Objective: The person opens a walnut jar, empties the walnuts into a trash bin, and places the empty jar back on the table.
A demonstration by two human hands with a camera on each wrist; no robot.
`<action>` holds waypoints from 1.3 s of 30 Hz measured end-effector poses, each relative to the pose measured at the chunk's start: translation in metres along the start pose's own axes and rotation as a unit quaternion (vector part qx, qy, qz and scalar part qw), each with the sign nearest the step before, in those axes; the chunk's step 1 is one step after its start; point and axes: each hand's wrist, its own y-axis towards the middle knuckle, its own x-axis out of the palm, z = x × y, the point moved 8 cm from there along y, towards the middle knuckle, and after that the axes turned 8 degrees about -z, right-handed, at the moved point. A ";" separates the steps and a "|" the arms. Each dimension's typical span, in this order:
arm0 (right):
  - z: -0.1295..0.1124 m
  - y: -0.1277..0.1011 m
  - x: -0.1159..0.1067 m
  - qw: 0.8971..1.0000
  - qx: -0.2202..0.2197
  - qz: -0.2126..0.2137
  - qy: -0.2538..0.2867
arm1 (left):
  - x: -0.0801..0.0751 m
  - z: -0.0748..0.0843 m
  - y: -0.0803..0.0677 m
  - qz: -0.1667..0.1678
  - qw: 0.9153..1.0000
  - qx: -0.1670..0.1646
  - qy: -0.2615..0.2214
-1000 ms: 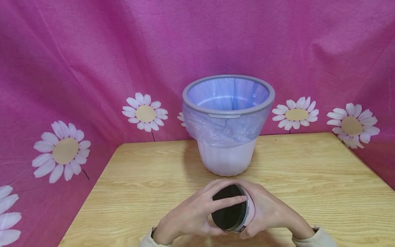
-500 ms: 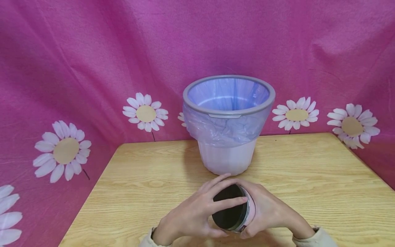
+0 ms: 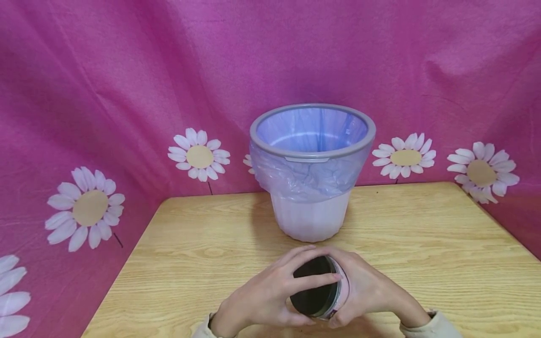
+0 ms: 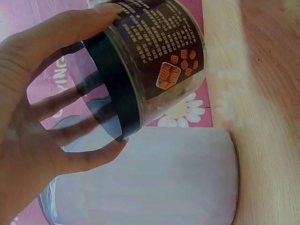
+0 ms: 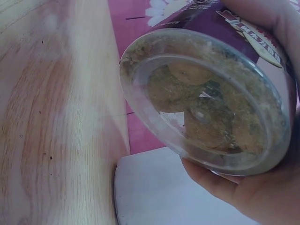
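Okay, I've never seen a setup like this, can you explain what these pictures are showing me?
No machine here, just a person's left hand and right hand. The wide picture comes from a camera on the head, looking forward and down; the two close ones from cameras on each wrist. The hands hold a tilted jar: left at its dark lid, right around its body. In the right wrist picture, brownish contents show inside. On the wood-grain table stands a pale bin with a bluish liner.

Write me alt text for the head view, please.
A left hand and right hand hold a tilted jar with a dark lid over a wooden table. Farther back stands a bin lined with a bag before pink flowered cloth.
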 end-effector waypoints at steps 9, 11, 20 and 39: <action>0.001 0.000 0.000 1.000 0.013 -0.001 -0.004 | 0.000 -0.002 -0.002 -0.012 1.000 -0.004 -0.002; 0.001 -0.001 0.000 1.000 0.008 -0.002 0.000 | 0.002 -0.002 -0.002 -0.020 1.000 -0.005 -0.018; -0.002 0.000 -0.001 1.000 -0.011 -0.003 0.007 | 0.003 -0.003 -0.003 -0.020 0.999 -0.013 -0.029; -0.001 -0.002 -0.002 0.999 -0.041 -0.004 0.003 | 0.001 -0.002 -0.003 -0.023 0.999 -0.011 -0.032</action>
